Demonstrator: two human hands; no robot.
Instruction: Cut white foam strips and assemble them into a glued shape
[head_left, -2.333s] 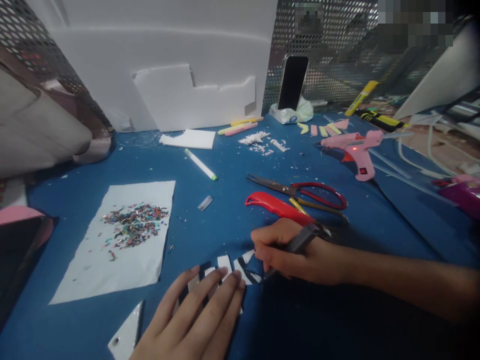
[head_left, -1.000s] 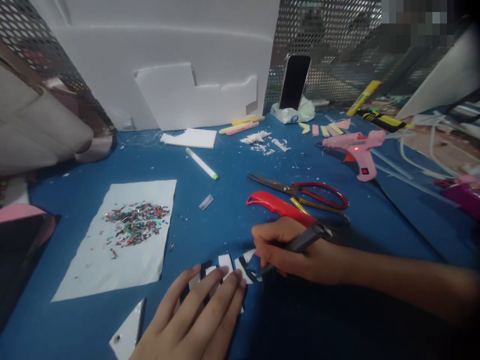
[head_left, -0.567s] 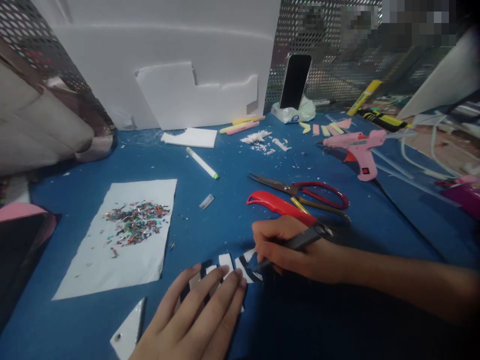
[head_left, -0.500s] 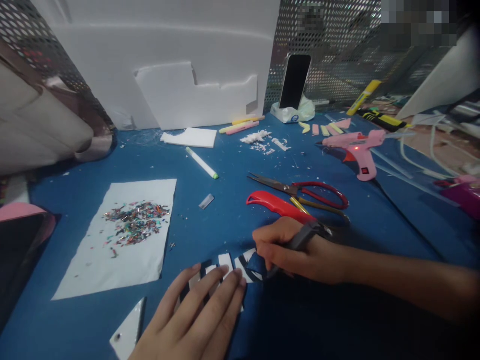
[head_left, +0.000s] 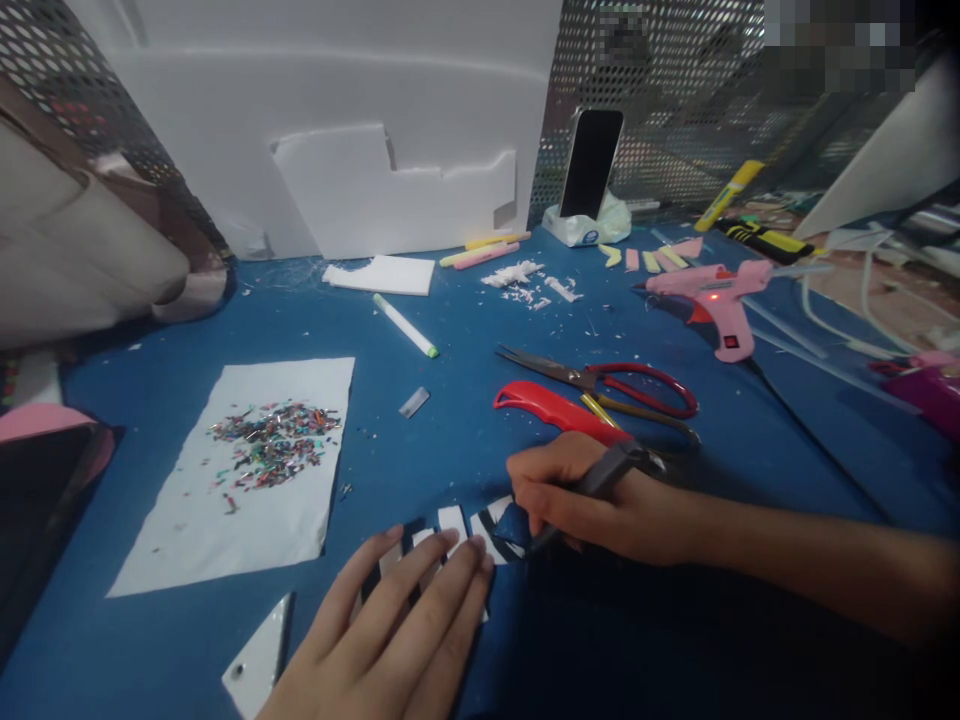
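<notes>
My left hand (head_left: 397, 630) lies flat with its fingers stretched out, pressing down a white piece with black stripes (head_left: 456, 525) on the blue table (head_left: 465, 430). My right hand (head_left: 585, 500) is closed round a dark marker (head_left: 600, 480), whose tip rests on the right end of the striped piece. Most of that piece is hidden under my fingers.
A white sheet with glitter bits (head_left: 255, 470) lies at left, and a white triangle (head_left: 259, 670) near the front edge. Behind my right hand are a red-handled tool (head_left: 555, 410), scissors (head_left: 607, 385), a pink glue gun (head_left: 712, 300), a white pen (head_left: 405, 327), foam boards (head_left: 390, 190) and a phone (head_left: 591, 165).
My right hand has made small shifts with the marker over the striped piece. The left hand has stayed put.
</notes>
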